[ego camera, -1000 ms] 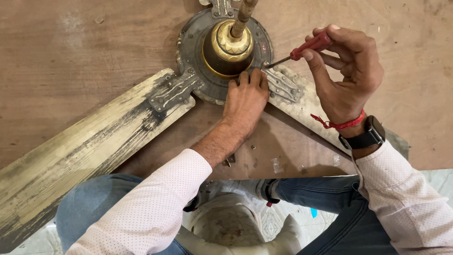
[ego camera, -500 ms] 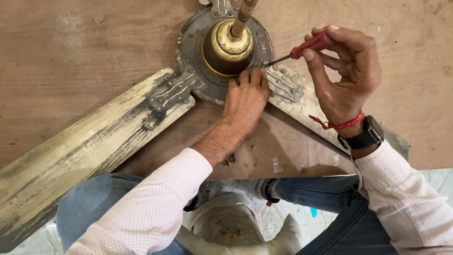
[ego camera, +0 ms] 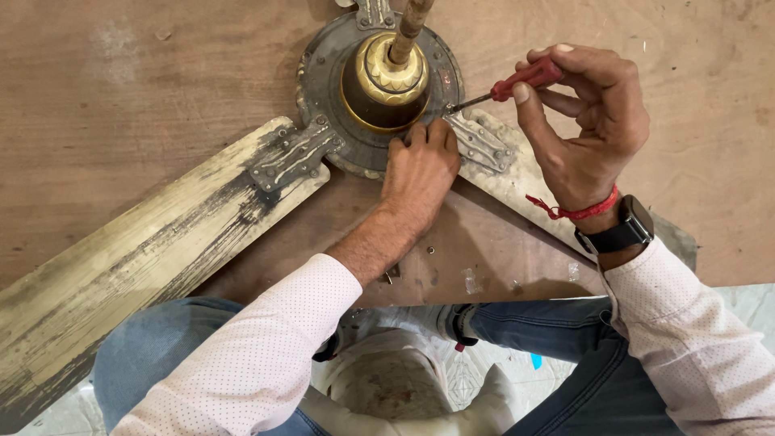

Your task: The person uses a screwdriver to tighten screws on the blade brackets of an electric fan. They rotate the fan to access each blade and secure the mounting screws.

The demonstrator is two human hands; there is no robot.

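The left hand hides part of the fan hub; the blade runs off-frame.

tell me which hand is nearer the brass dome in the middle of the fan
Left. The left hand rests on the hub just below the brass dome; the right hand holds the screwdriver off to its side.

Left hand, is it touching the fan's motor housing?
Touching. The head view shows the left hand with its fingertips pressed on the rim of the fan's motor housing, no gap visible, while the right hand holds a red-handled screwdriver.
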